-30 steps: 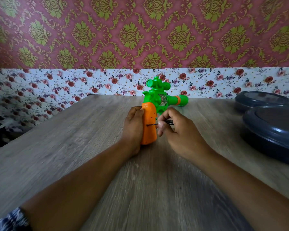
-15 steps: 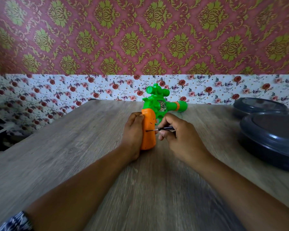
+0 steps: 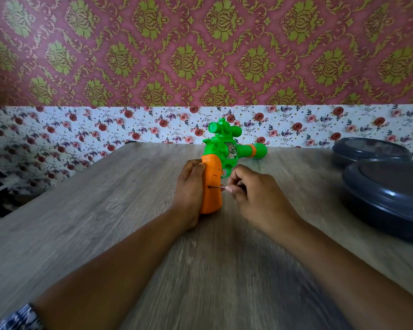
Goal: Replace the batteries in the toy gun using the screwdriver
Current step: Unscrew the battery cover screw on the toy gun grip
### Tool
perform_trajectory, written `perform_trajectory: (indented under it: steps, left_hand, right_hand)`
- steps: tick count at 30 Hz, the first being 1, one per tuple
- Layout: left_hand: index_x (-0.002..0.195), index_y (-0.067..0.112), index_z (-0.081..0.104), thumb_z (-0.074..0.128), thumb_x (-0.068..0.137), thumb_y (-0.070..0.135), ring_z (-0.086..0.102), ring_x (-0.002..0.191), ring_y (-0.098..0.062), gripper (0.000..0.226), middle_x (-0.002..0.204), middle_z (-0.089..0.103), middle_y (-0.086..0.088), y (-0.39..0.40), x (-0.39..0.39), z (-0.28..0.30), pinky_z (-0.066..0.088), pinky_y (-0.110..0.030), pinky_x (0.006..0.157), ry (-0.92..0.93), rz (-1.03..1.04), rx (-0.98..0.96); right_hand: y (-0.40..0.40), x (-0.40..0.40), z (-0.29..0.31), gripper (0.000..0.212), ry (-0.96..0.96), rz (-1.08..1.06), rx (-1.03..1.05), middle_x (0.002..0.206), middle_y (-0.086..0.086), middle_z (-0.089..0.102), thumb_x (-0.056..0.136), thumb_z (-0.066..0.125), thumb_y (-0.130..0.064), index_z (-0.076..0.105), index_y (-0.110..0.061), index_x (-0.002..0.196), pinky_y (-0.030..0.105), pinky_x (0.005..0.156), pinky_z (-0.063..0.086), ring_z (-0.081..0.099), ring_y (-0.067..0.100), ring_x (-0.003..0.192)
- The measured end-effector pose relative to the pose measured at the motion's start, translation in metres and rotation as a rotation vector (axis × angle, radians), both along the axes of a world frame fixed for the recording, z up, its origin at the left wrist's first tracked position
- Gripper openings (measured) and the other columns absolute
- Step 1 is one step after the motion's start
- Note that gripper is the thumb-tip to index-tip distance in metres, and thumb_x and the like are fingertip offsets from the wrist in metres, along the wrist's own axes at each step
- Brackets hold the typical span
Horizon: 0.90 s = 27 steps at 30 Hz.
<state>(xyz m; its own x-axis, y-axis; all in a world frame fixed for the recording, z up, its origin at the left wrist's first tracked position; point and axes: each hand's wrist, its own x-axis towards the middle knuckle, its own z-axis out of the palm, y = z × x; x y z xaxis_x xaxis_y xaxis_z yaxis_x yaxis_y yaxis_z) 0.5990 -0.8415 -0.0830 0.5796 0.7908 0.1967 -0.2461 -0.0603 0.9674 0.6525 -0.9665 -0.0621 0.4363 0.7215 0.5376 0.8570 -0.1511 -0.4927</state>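
The right hand point(image 3: 255, 196) pinches a small screwdriver point(image 3: 218, 186) in curled fingers, its tip in the orange grip of the toy gun point(image 3: 218, 163). The left hand point(image 3: 188, 186) wraps around that grip. The gun lies on the wooden table point(image 3: 81, 222), near two dark round lids point(image 3: 389, 196).

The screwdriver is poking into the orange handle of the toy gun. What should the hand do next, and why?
Probably keep twisting. The screwdriver tip sits in the screw hole of the toy gun's orange handle, the right hand pinches it, and the left hand steadies the handle. No cover has come off yet, so the screw likely needs more turns.
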Motion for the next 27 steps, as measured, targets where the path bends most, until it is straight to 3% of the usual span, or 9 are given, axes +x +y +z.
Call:
perform_trajectory:
  steps: [3,9,11,14,16,19,21,24,27]
  left_hand:
    - [0.077,0.024,0.052,0.04,0.097,0.026,0.052,0.073,-0.021,0.024,0.076,0.053,-0.004,-0.0001,0.0005,-0.0005,0.043,-0.032,0.066,0.006,0.004,-0.002]
    - [0.08,0.022,0.053,0.039,0.097,0.024,0.052,0.075,-0.022,0.023,0.08,0.055,-0.007,-0.0012,-0.001,0.0006,0.043,-0.032,0.067,-0.006,-0.013,-0.003]
    - [0.081,0.021,0.053,0.039,0.097,0.022,0.052,0.073,-0.019,0.022,0.079,0.055,-0.006,-0.0023,-0.0015,0.0012,0.043,-0.03,0.065,-0.016,-0.016,0.01]
    - [0.079,0.02,0.053,0.039,0.097,0.018,0.051,0.062,-0.01,0.023,0.073,0.054,-0.001,-0.0048,-0.0031,0.0035,0.044,-0.021,0.055,-0.029,0.001,0.042]
    - [0.079,0.019,0.052,0.038,0.098,0.018,0.049,0.063,-0.011,0.024,0.073,0.053,-0.001,-0.0055,-0.004,0.0047,0.042,-0.023,0.057,-0.025,0.008,0.054]
    - [0.085,0.018,0.052,0.037,0.099,0.021,0.053,0.064,-0.012,0.021,0.078,0.055,-0.004,-0.0041,-0.0041,0.005,0.047,-0.02,0.049,-0.021,-0.003,0.005]
    - [0.088,0.018,0.052,0.038,0.099,0.022,0.057,0.062,-0.013,0.019,0.084,0.057,-0.007,-0.0048,-0.0041,0.0049,0.048,-0.018,0.043,-0.027,-0.014,-0.018]
    - [0.089,0.017,0.053,0.038,0.099,0.018,0.06,0.051,-0.004,0.018,0.08,0.058,-0.005,-0.0077,-0.0046,0.006,0.046,-0.016,0.041,-0.05,-0.024,-0.004]
    - [0.091,0.012,0.052,0.036,0.099,0.015,0.057,0.043,0.002,0.017,0.074,0.056,-0.002,-0.0079,-0.0052,0.0071,0.044,-0.012,0.04,-0.055,-0.026,0.006]
  right_hand:
    - [-0.0015,-0.001,0.0008,0.01,-0.004,-0.001,0.027,0.07,-0.009,0.057,0.084,0.064,-0.014,0.057,-0.019,0.08,0.032,0.063,0.047,0.056,0.013,0.067]
    - [-0.002,-0.0011,0.0015,0.011,0.074,0.046,0.169,0.067,-0.015,0.058,0.078,0.07,-0.007,0.064,-0.016,0.075,0.007,0.059,0.038,0.055,-0.003,0.065]
    - [-0.0008,-0.0008,0.0012,0.011,0.099,0.077,0.208,0.071,-0.012,0.063,0.078,0.068,-0.003,0.067,-0.014,0.075,0.005,0.062,0.04,0.058,-0.003,0.07]
    - [0.0007,-0.0021,-0.0006,0.012,0.125,0.143,0.222,0.081,-0.003,0.067,0.083,0.061,-0.001,0.065,-0.012,0.081,0.015,0.071,0.046,0.062,0.005,0.079]
    - [0.0008,-0.0049,-0.0016,0.004,0.085,0.152,0.178,0.081,-0.003,0.064,0.09,0.057,-0.011,0.06,-0.012,0.088,0.028,0.071,0.048,0.061,0.01,0.078]
    - [-0.0011,-0.0059,-0.0021,0.027,-0.111,-0.034,-0.015,0.073,-0.001,0.058,0.095,0.038,-0.041,0.051,-0.017,0.091,0.035,0.06,0.042,0.058,0.022,0.069]
    - [-0.0021,-0.0009,-0.0012,0.037,-0.168,-0.142,-0.083,0.072,0.007,0.057,0.096,0.032,-0.044,0.053,-0.015,0.09,0.035,0.059,0.038,0.057,0.031,0.07]
    - [-0.0023,0.0002,-0.0003,0.027,-0.131,-0.104,-0.032,0.063,0.002,0.047,0.095,0.042,-0.037,0.054,-0.015,0.085,0.033,0.056,0.032,0.05,0.028,0.063]
    - [-0.0023,-0.0014,0.0007,0.015,-0.11,-0.019,0.032,0.062,0.001,0.057,0.091,0.054,-0.028,0.054,-0.017,0.082,0.035,0.055,0.043,0.054,0.023,0.059]
